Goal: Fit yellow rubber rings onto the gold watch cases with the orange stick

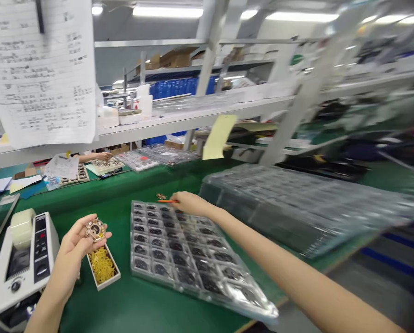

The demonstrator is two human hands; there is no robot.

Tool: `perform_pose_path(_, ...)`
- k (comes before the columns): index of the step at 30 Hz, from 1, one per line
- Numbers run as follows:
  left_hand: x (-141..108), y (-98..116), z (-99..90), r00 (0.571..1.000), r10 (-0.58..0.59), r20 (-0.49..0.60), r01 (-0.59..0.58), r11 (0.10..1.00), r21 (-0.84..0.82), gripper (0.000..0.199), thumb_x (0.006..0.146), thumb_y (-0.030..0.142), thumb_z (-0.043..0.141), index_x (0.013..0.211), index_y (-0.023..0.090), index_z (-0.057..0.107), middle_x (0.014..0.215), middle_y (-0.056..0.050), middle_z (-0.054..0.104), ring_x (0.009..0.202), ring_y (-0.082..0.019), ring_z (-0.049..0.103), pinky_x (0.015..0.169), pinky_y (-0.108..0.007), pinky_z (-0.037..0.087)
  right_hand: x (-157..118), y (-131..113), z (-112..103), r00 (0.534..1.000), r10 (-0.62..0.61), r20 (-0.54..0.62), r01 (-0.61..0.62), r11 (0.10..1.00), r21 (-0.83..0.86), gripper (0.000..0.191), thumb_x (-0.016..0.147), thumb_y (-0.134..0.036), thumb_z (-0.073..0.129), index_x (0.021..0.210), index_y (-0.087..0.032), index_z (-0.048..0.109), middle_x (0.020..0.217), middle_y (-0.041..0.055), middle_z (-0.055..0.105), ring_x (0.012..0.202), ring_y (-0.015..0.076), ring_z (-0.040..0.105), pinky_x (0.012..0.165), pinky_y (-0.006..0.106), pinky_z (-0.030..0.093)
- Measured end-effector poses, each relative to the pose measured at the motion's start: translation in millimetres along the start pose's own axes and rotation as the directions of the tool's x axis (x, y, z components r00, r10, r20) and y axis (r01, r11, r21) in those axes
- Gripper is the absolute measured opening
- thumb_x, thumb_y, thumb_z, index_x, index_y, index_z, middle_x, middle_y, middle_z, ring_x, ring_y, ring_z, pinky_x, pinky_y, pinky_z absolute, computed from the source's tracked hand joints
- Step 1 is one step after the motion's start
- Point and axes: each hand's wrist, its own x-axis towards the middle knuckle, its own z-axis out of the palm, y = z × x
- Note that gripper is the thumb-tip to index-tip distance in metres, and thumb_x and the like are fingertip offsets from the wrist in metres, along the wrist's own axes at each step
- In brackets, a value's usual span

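My left hand (71, 245) is closed in a pinch on a round gold-coloured watch part (95, 230) with a dark centre, held up above a small white box (114, 277) filled with yellow rubber-band-like loops (102, 264). My right hand (190, 203) grips a thin orange tool (168, 200) at the far edge of a clear plastic tray (193, 291). Round dark parts (158, 254) sit in the tray's compartments. Near the tool's tip is another small round part (161, 196); whether the tool touches it, I cannot tell.
A tape dispenser (42, 259) stands at the left. Stacked clear trays (262, 199) cover the right side of the green bench (99, 314). Handwritten paper (40, 78) hangs from the shelf (179, 118), as does a yellow note (219, 137). Another person's hand (103, 156) shows across the bench.
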Motion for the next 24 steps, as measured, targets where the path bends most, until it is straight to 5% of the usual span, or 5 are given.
perform_pose_path(4,-3,10,-11.5,0.999,0.026,-0.035,-0.026,1.0,0.017,0.047,0.075,0.025,0.063,0.122,0.019,0.059,0.116,-0.008,0.07,0.106,-0.029,0.068,0.097,-0.042,0.052,-21,-90,-17,0.922,-0.31,-0.231,0.359,0.91,0.21,0.045,0.103,-0.038,0.024,0.108,-0.018,0.065,0.105,0.006,0.062,0.09,0.0158,0.06,0.078,0.027,0.048)
perform_pose_path(7,-2,14,-17.9,0.996,0.057,-0.071,-0.056,0.998,0.026,0.048,0.077,0.024,0.061,0.125,0.02,0.057,0.117,-0.008,0.07,0.108,-0.029,0.067,0.098,-0.041,0.052,-44,-152,-17,0.751,-0.374,-0.544,0.658,0.49,0.572,0.038,0.095,-0.045,0.046,0.085,-0.018,0.069,0.086,0.0047,0.06,0.076,0.0158,0.057,0.065,0.027,0.045)
perform_pose_path(9,-1,13,-21.6,0.993,0.085,-0.082,-0.081,0.996,0.044,0.049,0.078,0.025,0.062,0.126,0.02,0.057,0.117,-0.007,0.069,0.109,-0.029,0.066,0.098,-0.042,0.052,-54,-179,-13,0.731,-0.329,-0.598,0.68,0.28,0.677,0.034,0.09,-0.045,0.055,0.076,-0.018,0.068,0.081,0.0037,0.058,0.071,0.0145,0.055,0.06,0.027,0.043)
perform_pose_path(11,1,12,-24.2,0.99,0.113,-0.087,-0.107,0.991,0.076,0.049,0.079,0.025,0.062,0.128,0.02,0.056,0.119,-0.008,0.069,0.11,-0.029,0.066,0.099,-0.042,0.052,-55,-194,-8,0.746,-0.283,-0.603,0.659,0.184,0.73,0.03,0.085,-0.044,0.061,0.072,-0.018,0.067,0.08,0.0029,0.057,0.067,0.0131,0.052,0.056,0.026,0.039)
perform_pose_path(24,13,-7,-12.8,0.981,0.191,-0.025,-0.183,0.966,0.183,0.043,0.084,0.017,0.059,0.126,0.023,0.058,0.129,-0.006,0.063,0.117,-0.025,0.06,0.101,-0.038,0.051,-47,-196,7,0.813,-0.291,-0.504,0.563,0.174,0.808,0.018,0.079,-0.031,0.064,0.066,-0.019,0.064,0.079,0.001,0.054,0.063,0.0106,0.044,0.056,0.025,0.036)
